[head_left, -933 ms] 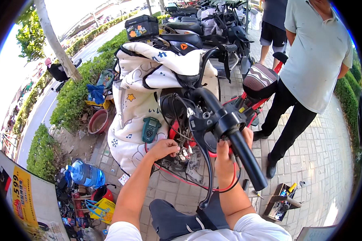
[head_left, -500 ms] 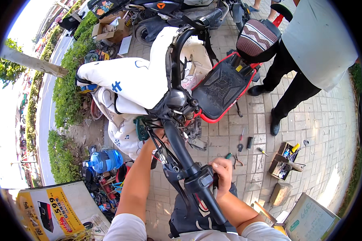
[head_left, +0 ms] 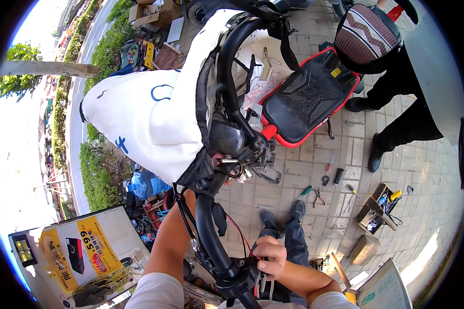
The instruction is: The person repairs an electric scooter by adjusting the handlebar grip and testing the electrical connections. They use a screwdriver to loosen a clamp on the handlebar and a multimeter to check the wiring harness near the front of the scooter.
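Right hand [head_left: 270,256] beside handlebar [head_left: 206,221], fingers curled, grip unclear. Left hand [head_left: 227,182] mostly hidden beyond handlebar, state can't be told. Best keep red lead [head_left: 236,225] slack.

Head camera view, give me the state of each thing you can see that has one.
Right hand: fingers curled beside the handlebar; grip unclear.
Left hand: mostly hidden; cannot tell if open or closed.
White padded cover: draped over the scooter's front.
Toolbox: open, tools inside.
Pliers: lying on the paving, handles spread.
Cardboard box: open.
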`<state>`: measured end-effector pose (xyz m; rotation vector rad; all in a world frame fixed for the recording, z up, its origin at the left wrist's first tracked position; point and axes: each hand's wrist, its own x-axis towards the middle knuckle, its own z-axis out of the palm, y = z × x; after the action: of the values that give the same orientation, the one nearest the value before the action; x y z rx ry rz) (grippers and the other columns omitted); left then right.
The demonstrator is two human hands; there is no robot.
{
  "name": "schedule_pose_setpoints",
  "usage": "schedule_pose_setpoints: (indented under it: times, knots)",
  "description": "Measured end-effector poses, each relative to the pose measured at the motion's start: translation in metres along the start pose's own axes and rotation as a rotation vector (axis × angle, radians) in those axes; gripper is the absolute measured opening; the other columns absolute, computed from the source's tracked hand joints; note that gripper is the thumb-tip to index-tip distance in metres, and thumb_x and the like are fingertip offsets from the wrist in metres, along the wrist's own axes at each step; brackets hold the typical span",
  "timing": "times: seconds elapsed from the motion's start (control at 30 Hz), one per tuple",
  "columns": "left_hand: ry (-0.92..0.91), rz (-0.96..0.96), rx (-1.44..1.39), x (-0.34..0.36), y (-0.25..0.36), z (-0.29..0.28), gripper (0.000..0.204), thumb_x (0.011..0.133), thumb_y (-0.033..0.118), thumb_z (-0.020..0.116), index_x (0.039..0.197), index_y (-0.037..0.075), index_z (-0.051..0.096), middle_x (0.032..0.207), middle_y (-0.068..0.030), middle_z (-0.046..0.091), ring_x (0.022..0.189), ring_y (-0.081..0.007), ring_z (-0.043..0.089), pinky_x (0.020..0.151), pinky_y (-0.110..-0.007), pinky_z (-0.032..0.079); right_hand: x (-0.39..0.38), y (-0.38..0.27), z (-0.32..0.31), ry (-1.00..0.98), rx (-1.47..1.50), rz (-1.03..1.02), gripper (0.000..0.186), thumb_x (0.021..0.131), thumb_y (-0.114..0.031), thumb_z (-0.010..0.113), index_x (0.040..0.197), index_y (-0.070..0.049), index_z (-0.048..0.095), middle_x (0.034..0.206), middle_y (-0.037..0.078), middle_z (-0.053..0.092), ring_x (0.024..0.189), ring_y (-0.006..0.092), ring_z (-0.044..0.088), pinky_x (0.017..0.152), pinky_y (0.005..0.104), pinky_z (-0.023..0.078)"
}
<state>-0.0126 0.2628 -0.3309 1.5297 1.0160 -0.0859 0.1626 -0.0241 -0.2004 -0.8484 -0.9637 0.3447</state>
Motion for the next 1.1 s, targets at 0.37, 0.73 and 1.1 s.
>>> schedule_pose_setpoints:
  times: [0.37,0.73,1.1]
  knots:
    - [0.07,-0.082,-0.045,-0.027,-0.011,-0.001,0.021,0.089,0.023,0.062,0.085,0.003,0.067,0.074,-0.0043,0.065,0.065,-0.0134,0.063,0.061,-0.027,0.052,0.008,0.004,-0.007,-0.064,0.159,0.009,0.03,0.084,-0.01,0.064,0.112,-0.014,0.056,0.099,0.018,0.063,0.059,0.0199,0.059,0.067,0.0382,0.051]
    - [0.086,-0.11,-0.058,-0.039,-0.018,-0.003,0.02,0.089,0.023,0.063,0.085,0.003,0.067,0.074,-0.0043,0.065,0.065,-0.0134,0.063,0.061,-0.027,0.052,0.002,0.009,-0.01,-0.12,0.198,-0.002,0.027,0.084,-0.012,0.066,0.108,-0.013,0.056,0.099,0.02,0.061,0.065,0.025,0.062,0.067,0.0406,0.052]
    - [0.08,-0.14,-0.043,-0.044,-0.02,-0.005,0.02,0.088,0.023,0.063,0.085,0.004,0.067,0.074,-0.0042,0.064,0.065,-0.0135,0.063,0.061,-0.027,0.052,0.011,0.007,-0.01,-0.109,0.166,0.003,0.025,0.08,-0.007,0.069,0.104,-0.01,0.063,0.099,0.018,0.062,0.064,0.0224,0.063,0.066,0.0364,0.051]
